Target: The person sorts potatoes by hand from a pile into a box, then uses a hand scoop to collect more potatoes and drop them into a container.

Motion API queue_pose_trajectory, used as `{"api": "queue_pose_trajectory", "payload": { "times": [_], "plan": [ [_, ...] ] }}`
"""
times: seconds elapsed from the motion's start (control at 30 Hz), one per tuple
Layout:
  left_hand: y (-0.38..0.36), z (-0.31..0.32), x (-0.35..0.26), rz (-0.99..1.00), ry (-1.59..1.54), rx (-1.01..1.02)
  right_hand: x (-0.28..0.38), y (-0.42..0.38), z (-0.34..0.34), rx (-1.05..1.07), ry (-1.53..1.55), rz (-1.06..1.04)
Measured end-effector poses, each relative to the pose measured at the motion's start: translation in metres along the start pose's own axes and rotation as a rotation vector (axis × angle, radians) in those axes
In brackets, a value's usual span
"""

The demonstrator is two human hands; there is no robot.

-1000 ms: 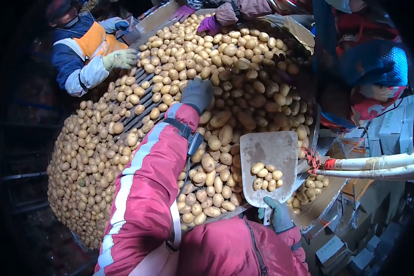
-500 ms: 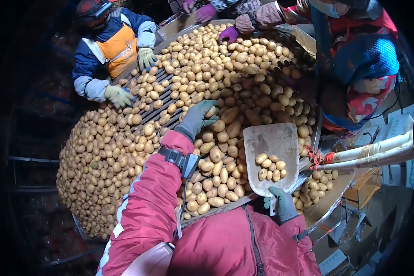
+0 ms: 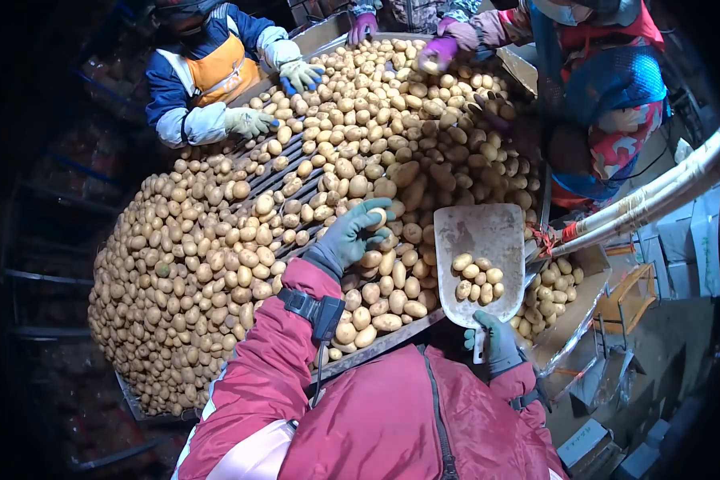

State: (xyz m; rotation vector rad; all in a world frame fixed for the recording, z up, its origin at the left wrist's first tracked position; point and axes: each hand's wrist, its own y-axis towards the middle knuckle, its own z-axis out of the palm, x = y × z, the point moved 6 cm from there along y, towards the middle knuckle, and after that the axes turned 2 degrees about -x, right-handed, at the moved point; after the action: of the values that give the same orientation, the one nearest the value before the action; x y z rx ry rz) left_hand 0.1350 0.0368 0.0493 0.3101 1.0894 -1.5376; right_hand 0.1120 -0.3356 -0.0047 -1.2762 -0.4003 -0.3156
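My left hand (image 3: pixel 352 233), in a grey-green glove, has its fingers curled round a potato (image 3: pixel 378 216) just above the pile. My right hand (image 3: pixel 498 342), gloved alike, grips the handle of a wide, worn scoop (image 3: pixel 480 240) near the table's front edge. Several small potatoes (image 3: pixel 478 279) lie in the scoop's lower part. Around both hands spreads a large heap of potatoes (image 3: pixel 192 272) over a slatted table (image 3: pixel 292 174).
A co-worker in an orange apron (image 3: pixel 220 72) reaches in from the upper left. Other people with purple gloves (image 3: pixel 363 28) work at the far edge and right. White pipes (image 3: pixel 648 196) and a wooden frame (image 3: pixel 626 300) stand at the right.
My left hand has its fingers closed round a potato, lower in view. The scoop sits slightly further right. The co-worker's gloves at the upper left and a purple glove at the top have shifted.
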Motion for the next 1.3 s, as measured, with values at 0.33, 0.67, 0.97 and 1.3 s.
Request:
{"api": "queue_pose_trajectory", "payload": {
  "times": [0.33, 0.67, 0.97, 1.3],
  "plan": [
    [-0.040, 0.014, 0.023, 0.180, 0.432, 0.205, -0.054, -0.040, -0.011, -0.075, 0.159, -0.082],
    [-0.034, 0.065, 0.077, -0.330, -0.141, 0.387, -0.107, -0.084, -0.072, -0.287, 0.366, -0.195],
    [-0.018, 0.104, 0.132, -0.444, 0.082, 0.473, -0.152, -0.122, -0.149, -0.422, 0.640, -0.294],
    [-0.015, 0.179, 0.216, -0.538, 0.313, 0.693, -0.159, -0.177, -0.216, -0.665, 0.759, -0.402]
  ]
}}
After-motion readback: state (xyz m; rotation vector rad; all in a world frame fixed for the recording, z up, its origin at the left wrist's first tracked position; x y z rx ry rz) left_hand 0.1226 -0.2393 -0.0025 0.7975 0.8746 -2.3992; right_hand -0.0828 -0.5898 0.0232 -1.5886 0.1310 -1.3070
